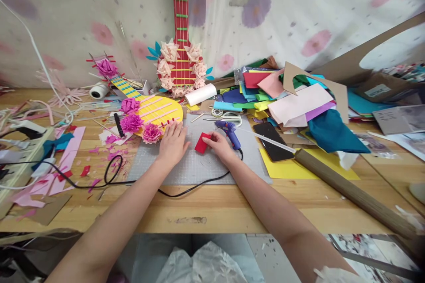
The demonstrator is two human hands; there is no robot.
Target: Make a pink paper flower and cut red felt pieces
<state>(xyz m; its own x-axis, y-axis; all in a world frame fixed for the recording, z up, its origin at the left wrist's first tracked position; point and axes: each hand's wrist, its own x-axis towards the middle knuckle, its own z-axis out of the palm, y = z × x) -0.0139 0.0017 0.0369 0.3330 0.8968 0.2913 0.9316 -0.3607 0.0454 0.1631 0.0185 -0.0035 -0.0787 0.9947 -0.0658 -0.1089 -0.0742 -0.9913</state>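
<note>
Between the thumb and fingers of my right hand [218, 145] is a small red piece of paper [201, 143], held just over the grey cutting mat [199, 170]. My left hand [173, 141] lies flat with fingers stretched, its fingertips at the lower edge of a yellow paper guitar [166, 109]. Pink paper flowers [132, 122] and small red strips decorate that guitar. Just beyond my right hand rests a blue glue gun [229, 131] with a clear glue stick in its back. White-handled scissors [232, 118] lie behind it.
A red paper guitar [182, 64] stands against the curtain. Coloured paper [295, 97] is heaped at the right, near a black phone [275, 141] and a cardboard tube [345, 188]. The black cord [186, 193] crosses the front. Pink scraps [71, 159] and a power strip [29, 168] lie left.
</note>
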